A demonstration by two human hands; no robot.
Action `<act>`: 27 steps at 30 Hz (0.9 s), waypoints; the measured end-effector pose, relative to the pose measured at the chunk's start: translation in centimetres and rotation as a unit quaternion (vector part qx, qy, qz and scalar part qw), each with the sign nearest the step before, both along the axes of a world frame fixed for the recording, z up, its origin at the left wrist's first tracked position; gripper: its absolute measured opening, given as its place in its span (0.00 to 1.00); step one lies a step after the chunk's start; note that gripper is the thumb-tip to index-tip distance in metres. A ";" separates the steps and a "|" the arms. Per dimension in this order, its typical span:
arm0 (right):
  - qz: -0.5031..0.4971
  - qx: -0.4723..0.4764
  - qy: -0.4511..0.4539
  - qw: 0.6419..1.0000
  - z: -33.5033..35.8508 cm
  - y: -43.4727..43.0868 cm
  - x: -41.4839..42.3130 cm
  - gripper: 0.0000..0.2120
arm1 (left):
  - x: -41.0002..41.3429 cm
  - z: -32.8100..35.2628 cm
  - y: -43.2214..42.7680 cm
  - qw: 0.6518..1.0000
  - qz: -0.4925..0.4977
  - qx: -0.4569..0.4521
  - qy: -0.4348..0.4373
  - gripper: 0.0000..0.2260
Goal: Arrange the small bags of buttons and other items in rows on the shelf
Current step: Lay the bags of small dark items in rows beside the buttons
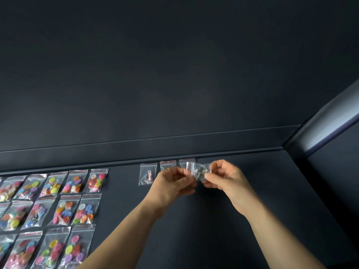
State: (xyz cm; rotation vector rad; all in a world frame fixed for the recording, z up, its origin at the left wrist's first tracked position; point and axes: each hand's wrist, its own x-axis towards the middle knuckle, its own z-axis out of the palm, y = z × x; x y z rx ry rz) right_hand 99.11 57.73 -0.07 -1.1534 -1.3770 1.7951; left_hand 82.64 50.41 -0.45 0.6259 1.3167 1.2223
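Left hand (174, 179) and right hand (223, 177) held just above the dark shelf (272, 200), near its back edge. Each grip is closed on one end of a small clear bag (196, 170) of metal pieces. A bag with a pink piece (148, 174) lies beside them; button bags (58, 206) lie in rows at left

Button bags (58, 208) left on shelf (272, 200)
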 end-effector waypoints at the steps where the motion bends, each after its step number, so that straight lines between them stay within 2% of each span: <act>1: 0.019 0.000 -0.016 1.000 0.0 0.1 0.3 0.08 | 0.0 0.1 0.3 1.000 0.001 0.004 0.021 0.02; 4: 0.050 0.018 -0.059 0.997 -0.3 0.6 0.7 0.08 | -0.1 0.5 1.5 0.995 -0.017 0.021 0.092 0.03; 6: 0.039 0.042 -0.089 0.994 -0.6 1.1 0.7 0.03 | -0.2 0.6 2.3 0.991 -0.016 0.026 0.134 0.03; 9: 0.008 0.052 -0.125 0.991 -1.3 2.0 0.6 0.02 | -0.3 0.3 3.6 0.970 0.022 0.031 0.238 0.03; 11: -0.037 0.029 -0.131 0.990 -1.8 2.6 0.4 0.02 | -0.6 -0.5 4.0 0.935 0.029 0.043 0.352 0.03; 14: -0.091 0.003 -0.145 0.985 -2.9 3.2 -0.3 0.01 | -1.2 -2.0 3.9 0.857 -0.007 0.033 0.515 0.07; 17: -0.096 0.020 -0.180 0.979 -3.6 3.4 -0.7 0.05 | -1.6 -3.1 3.5 0.798 -0.034 0.053 0.599 0.11; 19: -0.058 0.113 -0.280 0.951 -3.7 3.3 -0.4 0.07 | -1.6 -3.5 3.2 0.779 -0.045 0.075 0.621 0.12; 21: -0.022 0.252 -0.419 0.872 -3.5 3.0 0.1 0.09 | -1.6 -3.8 3.1 0.770 -0.046 0.087 0.630 0.12; 22: -0.018 0.320 -0.443 0.837 -3.5 3.0 0.3 0.10 | -1.6 -3.9 3.1 0.768 -0.043 0.090 0.633 0.12; 24: 0.001 0.420 -0.398 0.815 -4.2 3.1 0.7 0.11 | -1.6 -4.0 3.1 0.765 -0.043 0.089 0.636 0.11; 27: 0.050 0.478 -0.351 0.804 -5.8 3.5 1.0 0.14 | -1.6 -4.1 3.2 0.762 -0.043 0.086 0.640 0.11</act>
